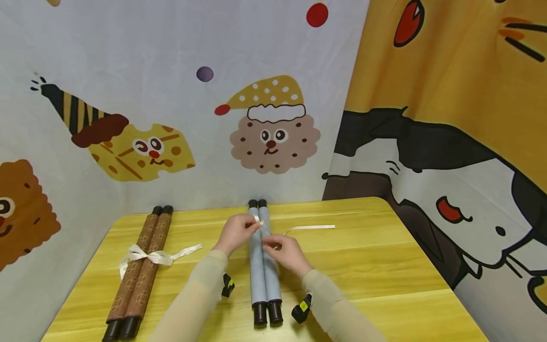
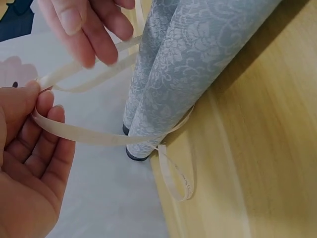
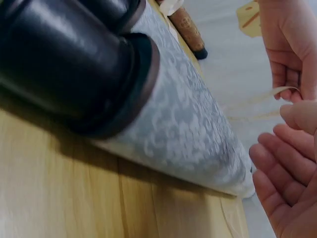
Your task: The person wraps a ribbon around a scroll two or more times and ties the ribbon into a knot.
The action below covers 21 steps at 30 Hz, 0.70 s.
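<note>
A pair of light blue scrolls (image 1: 258, 266) with a pale floral pattern and dark end knobs lies side by side on the table. My left hand (image 1: 236, 232) is over their far half and pinches a cream ribbon (image 2: 79, 134) between thumb and forefinger. From that pinch the ribbon runs down and around the scrolls, with a loop of it lying on the wood. Close by on the right, my right hand (image 1: 285, 251) has its fingers loosely bent beside the ribbon strands, nothing visible in its grasp. In the right wrist view its palm (image 3: 292, 183) faces the scrolls.
Two brown patterned scrolls (image 1: 141, 280) tied with a white ribbon bow (image 1: 149, 256) lie on the left of the wooden table (image 1: 363, 270). A ribbon tail (image 1: 314, 227) stretches right from the blue scrolls. Printed cloth (image 1: 171, 104) hangs behind the table.
</note>
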Tool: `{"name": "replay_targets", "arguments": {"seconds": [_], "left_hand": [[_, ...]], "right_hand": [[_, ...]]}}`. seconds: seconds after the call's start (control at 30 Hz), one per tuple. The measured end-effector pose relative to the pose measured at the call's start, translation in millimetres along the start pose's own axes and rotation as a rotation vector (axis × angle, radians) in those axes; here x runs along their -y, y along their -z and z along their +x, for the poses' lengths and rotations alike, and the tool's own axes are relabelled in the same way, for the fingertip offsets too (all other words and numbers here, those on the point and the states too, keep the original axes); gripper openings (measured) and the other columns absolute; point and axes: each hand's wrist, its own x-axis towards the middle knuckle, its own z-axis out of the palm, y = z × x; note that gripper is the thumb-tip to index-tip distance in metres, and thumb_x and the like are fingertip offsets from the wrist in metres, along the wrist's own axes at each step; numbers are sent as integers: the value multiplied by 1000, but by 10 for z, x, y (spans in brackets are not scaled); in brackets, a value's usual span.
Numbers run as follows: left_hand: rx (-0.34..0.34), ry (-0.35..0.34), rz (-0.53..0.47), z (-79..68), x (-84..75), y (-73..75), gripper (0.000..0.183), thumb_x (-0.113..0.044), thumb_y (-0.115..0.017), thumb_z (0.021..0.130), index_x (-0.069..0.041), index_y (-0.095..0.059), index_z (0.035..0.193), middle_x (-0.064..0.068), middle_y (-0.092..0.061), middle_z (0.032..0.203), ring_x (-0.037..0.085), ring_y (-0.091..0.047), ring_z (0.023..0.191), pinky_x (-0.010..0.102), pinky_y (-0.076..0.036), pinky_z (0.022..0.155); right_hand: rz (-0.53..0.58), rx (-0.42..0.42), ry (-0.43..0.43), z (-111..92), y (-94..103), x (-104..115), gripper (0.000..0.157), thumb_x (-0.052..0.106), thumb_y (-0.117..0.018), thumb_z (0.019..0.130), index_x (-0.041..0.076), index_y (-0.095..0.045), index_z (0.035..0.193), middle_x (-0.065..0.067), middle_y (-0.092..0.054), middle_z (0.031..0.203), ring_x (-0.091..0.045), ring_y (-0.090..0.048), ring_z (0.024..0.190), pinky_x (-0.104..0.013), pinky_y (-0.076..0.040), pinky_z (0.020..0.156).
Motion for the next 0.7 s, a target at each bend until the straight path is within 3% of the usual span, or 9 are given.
{"name": "replay_targets", "arguments": {"seconds": [0.27,0.53,0.7], "left_hand": [[11,-7,95,-18,-16,5,36,-14,-74,91,-15,-53,61,-4,-42,62,12,-37,55,29,-34,54],[-38,-94,221,-90,23,-43,25,-13,-75,89,-14,-63,67,-6,-49,67,11,-42,57,29,-38,55],[-61,-111,203,-98,25,-79,18,-12,-75,89,-11,-69,72,-6,-55,71,11,-47,61,30,-42,59]], "right_hand": [[67,14,-91,26,-116,15,39,12,-67,95,-4,-61,130,-18,-63,128,-31,-64,110,-34,-54,88],[70,12,-68,69,-181,25,45,7,-63,97,-6,-51,139,-23,-53,138,-35,-55,124,-39,-48,97],[21,14,-39,128,-232,-1,48,8,-62,98,-3,-49,142,-21,-51,142,-35,-51,128,-43,-46,99]]}}
